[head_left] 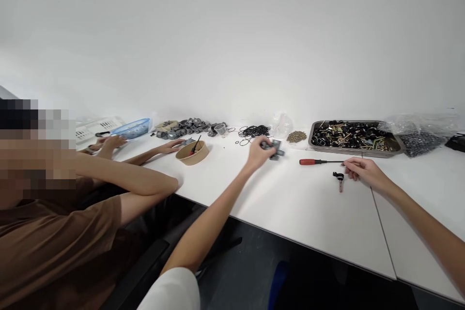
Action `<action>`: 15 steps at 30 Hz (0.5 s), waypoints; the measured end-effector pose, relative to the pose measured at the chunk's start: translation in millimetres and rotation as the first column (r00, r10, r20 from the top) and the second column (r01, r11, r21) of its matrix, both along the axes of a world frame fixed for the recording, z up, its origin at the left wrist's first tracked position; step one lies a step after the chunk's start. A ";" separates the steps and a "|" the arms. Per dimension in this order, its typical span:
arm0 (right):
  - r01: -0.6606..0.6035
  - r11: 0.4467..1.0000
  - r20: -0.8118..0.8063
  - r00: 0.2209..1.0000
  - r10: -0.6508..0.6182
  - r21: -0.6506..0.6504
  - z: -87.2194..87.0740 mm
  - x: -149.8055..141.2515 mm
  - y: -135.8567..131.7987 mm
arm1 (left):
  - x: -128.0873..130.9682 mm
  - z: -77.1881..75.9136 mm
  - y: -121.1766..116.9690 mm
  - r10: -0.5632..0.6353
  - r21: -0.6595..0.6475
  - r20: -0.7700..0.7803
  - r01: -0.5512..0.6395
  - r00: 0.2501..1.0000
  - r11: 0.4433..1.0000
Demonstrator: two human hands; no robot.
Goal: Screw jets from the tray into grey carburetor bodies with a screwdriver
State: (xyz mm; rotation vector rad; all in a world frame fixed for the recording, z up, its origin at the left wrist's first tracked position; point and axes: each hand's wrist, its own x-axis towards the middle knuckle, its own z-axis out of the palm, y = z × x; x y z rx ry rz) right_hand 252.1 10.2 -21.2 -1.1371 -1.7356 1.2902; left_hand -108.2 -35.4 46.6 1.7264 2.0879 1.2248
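Loose parts, crowded tabletop: spill and roll risks

Left hand [258,153] closed around a grey part [278,148], apparently held just above the tabletop [283,203], short of the black rings [257,131] and the heap of brass-coloured bits [297,136]. Part looks angular; a loose grip could let it twist out, and a drop there might scatter the bits.

Right hand [363,173] low, digits curled at the tip of a red-handled screwdriver [308,162]. Cannot tell whether it pinches the shaft or merely touches. A careless nudge could set the round handle rolling.

Black-topped piece [340,180] lies just beside that hand, unheld; a wrist sweep might knock it away. Metal tray [356,153] sits close behind, heavily filled; a bump could shake pieces over its rim.
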 end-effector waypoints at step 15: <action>-0.025 1.000 -0.063 0.998 0.024 -0.015 3.8 -0.5 0.3 | 178.7 -36.0 -53.6 -0.763 0.124 0.598 0.911 0.248 0.393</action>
